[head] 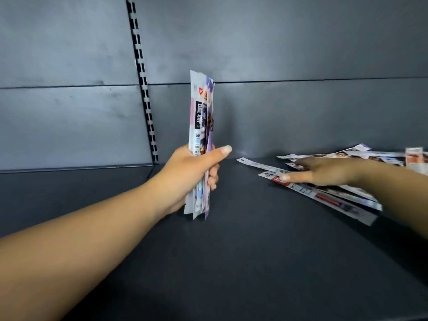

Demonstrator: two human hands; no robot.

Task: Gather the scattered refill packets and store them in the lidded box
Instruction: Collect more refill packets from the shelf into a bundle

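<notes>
My left hand (192, 174) grips a small upright bunch of long, narrow refill packets (202, 126), white and purple with printed labels, held above the dark shelf. At the right, my right hand (324, 170) lies flat with straight fingers on a loose spread of several more refill packets (342, 198) lying on the shelf; the thumb tip touches a packet with a red label. A single white packet (259, 165) sticks out to the left of the pile. No lidded box is in view.
The packets lie on a dark grey metal shelf (231, 262). A grey back panel (301, 54) closes the rear, with a slotted black upright rail (142, 77) at the left.
</notes>
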